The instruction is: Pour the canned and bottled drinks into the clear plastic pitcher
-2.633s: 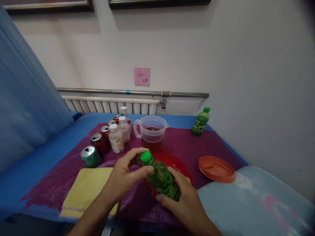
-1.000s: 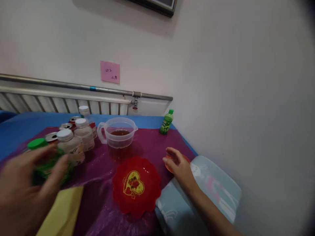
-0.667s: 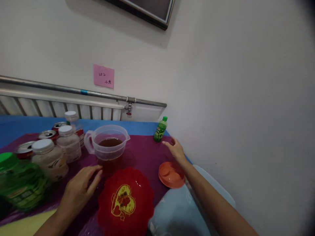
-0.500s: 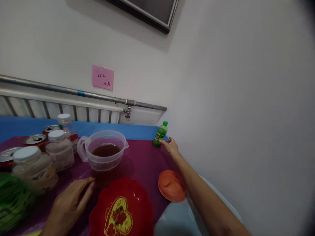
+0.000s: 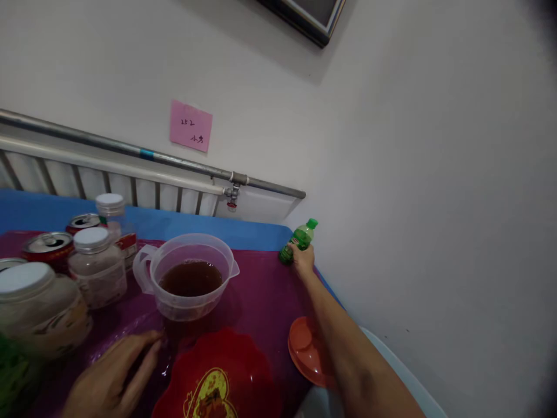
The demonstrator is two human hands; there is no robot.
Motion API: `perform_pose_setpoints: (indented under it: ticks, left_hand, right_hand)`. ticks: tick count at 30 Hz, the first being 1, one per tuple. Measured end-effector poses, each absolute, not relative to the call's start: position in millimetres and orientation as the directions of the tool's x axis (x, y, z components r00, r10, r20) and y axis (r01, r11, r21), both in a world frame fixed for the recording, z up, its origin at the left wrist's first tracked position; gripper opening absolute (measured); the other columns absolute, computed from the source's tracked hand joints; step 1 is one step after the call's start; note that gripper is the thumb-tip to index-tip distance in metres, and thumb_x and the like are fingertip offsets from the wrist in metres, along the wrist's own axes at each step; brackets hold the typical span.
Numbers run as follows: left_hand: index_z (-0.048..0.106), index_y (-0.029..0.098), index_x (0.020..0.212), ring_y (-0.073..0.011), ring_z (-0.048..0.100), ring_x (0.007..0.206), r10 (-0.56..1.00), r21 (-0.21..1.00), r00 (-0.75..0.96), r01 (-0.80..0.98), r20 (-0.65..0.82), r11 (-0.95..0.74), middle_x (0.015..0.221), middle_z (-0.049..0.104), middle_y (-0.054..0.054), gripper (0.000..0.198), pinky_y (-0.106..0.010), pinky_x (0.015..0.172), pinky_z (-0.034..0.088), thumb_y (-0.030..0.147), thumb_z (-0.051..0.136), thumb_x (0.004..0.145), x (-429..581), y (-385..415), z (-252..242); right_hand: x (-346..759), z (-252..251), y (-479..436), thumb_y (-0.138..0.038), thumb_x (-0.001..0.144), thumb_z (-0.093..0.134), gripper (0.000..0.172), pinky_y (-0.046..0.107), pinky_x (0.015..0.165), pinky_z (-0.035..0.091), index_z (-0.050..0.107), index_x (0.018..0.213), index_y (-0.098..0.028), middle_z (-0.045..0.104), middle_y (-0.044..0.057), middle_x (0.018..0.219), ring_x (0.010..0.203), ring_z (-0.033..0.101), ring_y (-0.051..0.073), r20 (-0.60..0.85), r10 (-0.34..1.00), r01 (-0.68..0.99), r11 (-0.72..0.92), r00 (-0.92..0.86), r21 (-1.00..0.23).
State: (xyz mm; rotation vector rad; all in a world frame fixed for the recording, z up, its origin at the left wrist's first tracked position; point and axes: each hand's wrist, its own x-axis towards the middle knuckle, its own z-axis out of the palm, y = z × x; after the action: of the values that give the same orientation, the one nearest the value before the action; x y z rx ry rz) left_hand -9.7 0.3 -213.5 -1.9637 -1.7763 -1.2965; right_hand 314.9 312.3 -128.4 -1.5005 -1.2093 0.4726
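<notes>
At the far right corner of the table, my right hand (image 5: 303, 259) is wrapped round the lower part of a green drink bottle (image 5: 303, 234). The bottle has a green cap and leans to the right. My left hand (image 5: 114, 371) is low at the left, fingers loosely bent and thumb apart, holding nothing. It lies between the red scalloped plate (image 5: 256, 371) with a gold heart print and the clear jars. Beyond it stands a translucent plastic measuring jug (image 5: 191, 307) with brown liquid inside. Beneath my right forearm is an orange dish (image 5: 304, 348), partly hidden.
White-lidded clear jars (image 5: 98, 270) and opened drink cans (image 5: 47, 249) crowd the left side. A green bundle (image 5: 15, 371) is at the lower left edge. Behind the table run a metal pipe (image 5: 187, 164) and a radiator (image 5: 122, 188). A wall rises close on the right.
My right hand has closed round the green bottle, which was upright and now tilts to the right. My left hand stays low beside the red plate. The camera view has shifted slightly.
</notes>
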Motion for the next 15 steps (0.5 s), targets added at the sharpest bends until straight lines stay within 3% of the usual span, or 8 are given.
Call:
perform_pose_setpoints:
  ticks: [5,12,15]
  left_hand:
    - [0.062,0.026,0.099,-0.0123,0.07,0.069,0.614,0.337,-0.08,0.887,0.786,-0.315,0.086,0.073,0.002,0.028,-0.018,0.069,0.054,0.049,0.047,0.092,-8.0,3.7,-193.2]
    - [0.062,0.025,0.097,-0.0114,0.069,0.071,0.52,0.363,-0.115,0.839,0.847,-0.406,0.084,0.072,0.002,0.021,-0.018,0.072,0.053,0.041,0.05,0.092,13.0,-13.7,-131.5]
    - [0.061,0.024,0.102,-0.0119,0.068,0.075,0.542,0.419,-0.131,0.787,0.83,-0.452,0.089,0.071,0.001,0.02,-0.019,0.073,0.053,0.038,0.052,0.091,35.2,-33.3,-86.5]
  right_hand:
    - [322.1,-83.8,270.0,-0.031,0.063,0.077,0.045,0.035,0.079,0.05,0.058,0.101,-0.016,0.068,0.004,0.092,0.086,0.063,0.022,0.312,0.878,0.411,0.15,0.362,-0.899]
    - [322.1,-24.7,160.2,-0.033,0.05,0.076,0.046,0.034,0.077,0.049,0.063,0.092,-0.017,0.069,0.002,0.086,0.083,0.062,0.021,0.347,0.937,0.34,0.314,0.04,-0.886]
    - [310.7,-16.4,101.1,-0.027,0.053,0.075,0.052,0.035,0.082,0.047,0.063,0.103,-0.019,0.069,0.001,0.091,0.087,0.061,0.022,0.27,0.949,0.35,0.311,-0.161,-0.884]
